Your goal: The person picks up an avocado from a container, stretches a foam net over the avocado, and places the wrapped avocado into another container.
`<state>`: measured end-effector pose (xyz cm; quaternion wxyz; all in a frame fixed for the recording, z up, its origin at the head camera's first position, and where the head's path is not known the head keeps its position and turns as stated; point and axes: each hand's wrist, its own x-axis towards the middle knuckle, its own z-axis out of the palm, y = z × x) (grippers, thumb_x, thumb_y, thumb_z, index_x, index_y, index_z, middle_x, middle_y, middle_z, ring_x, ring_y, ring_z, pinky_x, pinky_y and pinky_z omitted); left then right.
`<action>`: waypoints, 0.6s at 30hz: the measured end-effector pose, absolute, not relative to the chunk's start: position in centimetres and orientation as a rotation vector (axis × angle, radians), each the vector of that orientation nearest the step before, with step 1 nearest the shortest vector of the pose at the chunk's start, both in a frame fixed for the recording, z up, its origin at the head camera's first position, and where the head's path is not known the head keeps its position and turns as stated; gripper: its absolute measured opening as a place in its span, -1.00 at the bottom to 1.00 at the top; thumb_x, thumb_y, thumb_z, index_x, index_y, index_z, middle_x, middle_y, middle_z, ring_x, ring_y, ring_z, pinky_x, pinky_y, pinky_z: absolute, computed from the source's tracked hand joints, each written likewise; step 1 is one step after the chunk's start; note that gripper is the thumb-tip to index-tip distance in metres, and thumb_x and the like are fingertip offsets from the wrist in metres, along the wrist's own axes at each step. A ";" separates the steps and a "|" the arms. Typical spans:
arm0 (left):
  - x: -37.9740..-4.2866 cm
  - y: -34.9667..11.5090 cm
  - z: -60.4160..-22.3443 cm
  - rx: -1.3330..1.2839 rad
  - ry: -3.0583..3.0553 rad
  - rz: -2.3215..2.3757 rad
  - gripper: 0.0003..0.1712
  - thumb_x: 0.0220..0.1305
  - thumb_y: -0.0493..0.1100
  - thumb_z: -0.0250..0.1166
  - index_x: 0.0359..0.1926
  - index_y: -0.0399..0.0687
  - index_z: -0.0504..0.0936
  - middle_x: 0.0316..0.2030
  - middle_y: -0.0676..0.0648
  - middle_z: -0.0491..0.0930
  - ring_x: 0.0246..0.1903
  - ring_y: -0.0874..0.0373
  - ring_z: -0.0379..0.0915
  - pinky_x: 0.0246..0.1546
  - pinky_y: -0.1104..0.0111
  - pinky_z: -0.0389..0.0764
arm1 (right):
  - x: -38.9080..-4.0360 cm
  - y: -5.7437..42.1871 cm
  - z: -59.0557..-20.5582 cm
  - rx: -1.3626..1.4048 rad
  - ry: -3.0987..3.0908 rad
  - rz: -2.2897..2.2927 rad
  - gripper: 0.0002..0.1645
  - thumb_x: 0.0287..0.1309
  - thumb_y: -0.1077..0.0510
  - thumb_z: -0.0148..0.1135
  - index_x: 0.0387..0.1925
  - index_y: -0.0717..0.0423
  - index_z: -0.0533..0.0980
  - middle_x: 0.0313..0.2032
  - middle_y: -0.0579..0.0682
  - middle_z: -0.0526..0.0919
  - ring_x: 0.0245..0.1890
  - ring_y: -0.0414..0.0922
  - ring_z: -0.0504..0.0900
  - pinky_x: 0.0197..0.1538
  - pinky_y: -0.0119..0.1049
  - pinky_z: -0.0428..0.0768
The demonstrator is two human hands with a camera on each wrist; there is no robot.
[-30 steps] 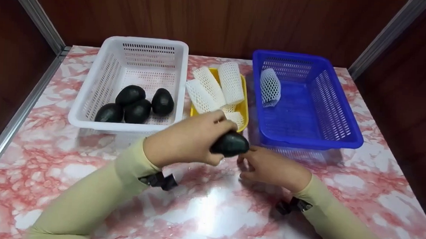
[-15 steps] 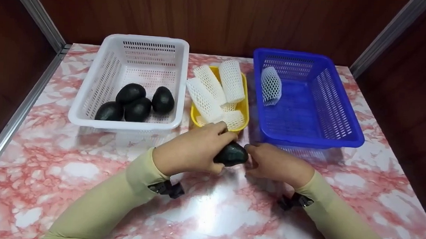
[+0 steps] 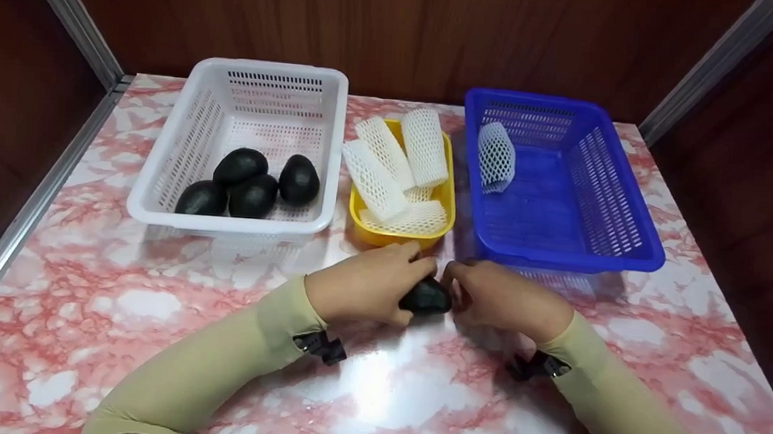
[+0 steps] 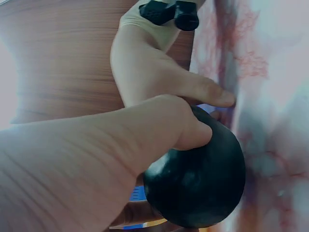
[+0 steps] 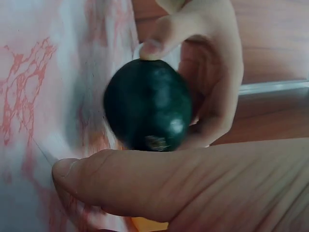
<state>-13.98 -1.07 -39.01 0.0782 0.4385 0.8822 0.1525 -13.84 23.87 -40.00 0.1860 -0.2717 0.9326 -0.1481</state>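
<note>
My left hand [image 3: 376, 283] grips a dark avocado [image 3: 427, 295] low over the marbled table in front of the yellow basket. In the left wrist view the thumb lies along the avocado's [image 4: 198, 174] rounded side. My right hand [image 3: 506, 298] is beside the avocado's other end, fingers loosely bent. The right wrist view shows its thumb [image 5: 96, 181] extended beside the avocado [image 5: 147, 104]; I see nothing held in it. Whether its fingertips touch the avocado, I cannot tell. White foam net sleeves [image 3: 424, 149] lie in the yellow basket [image 3: 451, 211].
At left, a white basket [image 3: 232, 223] contains several avocados [image 3: 299, 180]. A blue basket [image 3: 572, 260] stands at right, with a net-covered item [image 3: 496, 158] against its left wall. Wooden panels [image 3: 404, 37] enclose the table [image 3: 153, 303] at the back and sides.
My left hand has lowered the avocado toward the table and slightly right, closer to my right hand. The right hand has shifted slightly right, and the yellow basket's front is now uncovered.
</note>
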 end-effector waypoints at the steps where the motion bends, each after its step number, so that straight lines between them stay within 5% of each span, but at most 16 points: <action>1: -14.0 -1.0 -39.2 1.304 2.638 0.454 -0.32 0.22 0.01 0.58 0.28 -0.04 0.54 0.10 -0.14 0.55 0.06 -0.01 0.59 0.18 0.12 0.68 | -13.8 23.9 -40.0 -0.763 2.625 -0.414 -0.52 0.01 0.26 0.63 -0.03 0.05 0.61 -0.39 -0.09 0.71 -0.39 -0.17 0.66 -0.30 -0.26 0.67; 18: -14.1 -0.9 -39.6 1.236 2.553 0.499 -0.34 0.31 0.07 0.52 0.34 -0.02 0.55 0.12 -0.12 0.53 0.04 0.03 0.59 0.15 0.17 0.69 | -13.9 23.9 -40.0 -0.695 2.588 -0.439 -0.38 -0.02 0.29 0.63 0.12 0.04 0.61 -0.33 -0.03 0.71 -0.41 -0.14 0.65 -0.34 -0.25 0.65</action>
